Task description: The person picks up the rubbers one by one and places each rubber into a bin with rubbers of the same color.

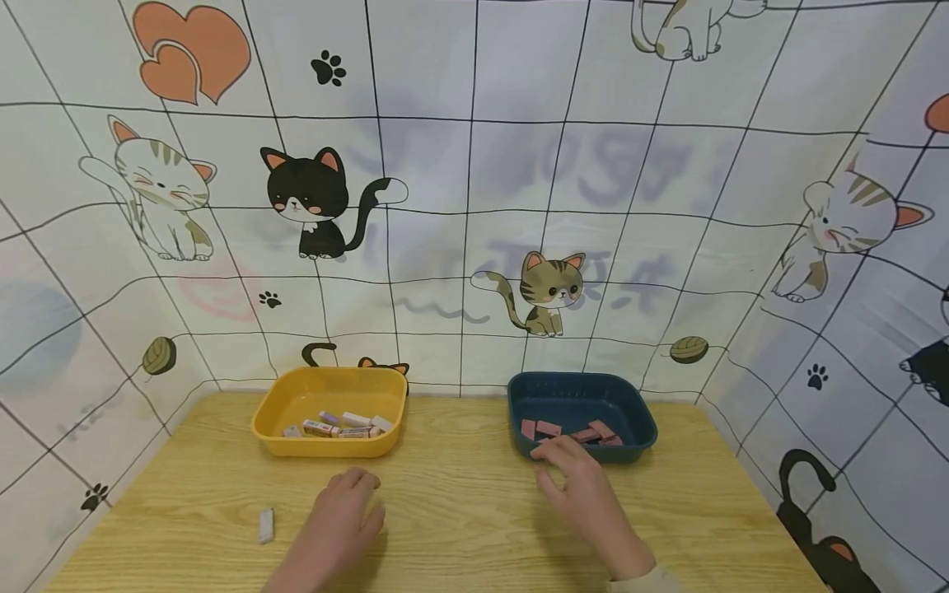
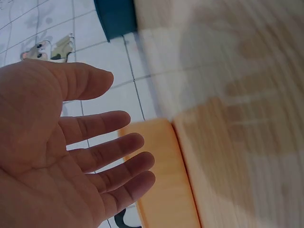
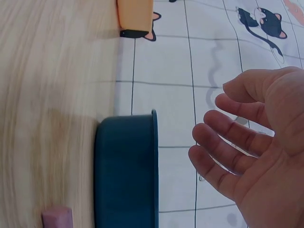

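Note:
My left hand (image 1: 337, 523) is held over the table in front of the yellow basket (image 1: 326, 447). In the left wrist view its fingers (image 2: 107, 154) are spread and hold nothing. Several small white and purplish blocks (image 1: 348, 428), some with printed wrappers, lie in that basket. A single whitish block (image 1: 266, 525) rests on the table left of this hand. My right hand (image 1: 586, 498) hovers by the front rim of the dark blue basket (image 1: 630, 449), its loosely bent fingers holding nothing. Several dusty-pink blocks (image 1: 549, 429) lie inside. Another pink block (image 3: 57, 217) sits on the table outside the blue basket.
The wooden table (image 1: 460, 511) ends at the back against a white grid-patterned cloth (image 1: 430, 247) with cartoon cats, which also hangs along both sides. A stretch of bare wood separates the two baskets.

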Available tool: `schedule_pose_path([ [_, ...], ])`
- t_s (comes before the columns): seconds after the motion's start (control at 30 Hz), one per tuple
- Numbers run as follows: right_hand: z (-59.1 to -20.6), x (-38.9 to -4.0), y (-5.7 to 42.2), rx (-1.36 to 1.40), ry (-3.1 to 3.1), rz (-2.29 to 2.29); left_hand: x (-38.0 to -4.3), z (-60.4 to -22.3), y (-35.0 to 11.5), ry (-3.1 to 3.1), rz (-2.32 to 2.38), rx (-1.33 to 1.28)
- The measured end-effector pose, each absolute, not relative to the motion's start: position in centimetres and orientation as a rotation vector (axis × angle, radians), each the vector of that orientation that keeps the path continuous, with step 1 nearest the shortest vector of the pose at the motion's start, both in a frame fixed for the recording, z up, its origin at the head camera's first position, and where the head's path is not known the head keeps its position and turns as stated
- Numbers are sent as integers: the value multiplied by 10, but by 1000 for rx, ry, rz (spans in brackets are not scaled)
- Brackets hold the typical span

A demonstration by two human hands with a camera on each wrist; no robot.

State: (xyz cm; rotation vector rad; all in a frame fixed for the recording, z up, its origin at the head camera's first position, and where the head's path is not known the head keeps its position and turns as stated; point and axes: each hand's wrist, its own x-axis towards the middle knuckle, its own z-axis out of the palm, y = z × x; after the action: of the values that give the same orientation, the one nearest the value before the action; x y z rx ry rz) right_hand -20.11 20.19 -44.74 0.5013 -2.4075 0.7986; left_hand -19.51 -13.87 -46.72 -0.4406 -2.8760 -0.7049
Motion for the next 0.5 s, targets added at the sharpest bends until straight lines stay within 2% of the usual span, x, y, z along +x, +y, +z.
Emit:
schedule_pose_path([
  [0.5,-448,-195,179,629,-2471,832,-192,-481,-199,-2925,-459,-382],
])
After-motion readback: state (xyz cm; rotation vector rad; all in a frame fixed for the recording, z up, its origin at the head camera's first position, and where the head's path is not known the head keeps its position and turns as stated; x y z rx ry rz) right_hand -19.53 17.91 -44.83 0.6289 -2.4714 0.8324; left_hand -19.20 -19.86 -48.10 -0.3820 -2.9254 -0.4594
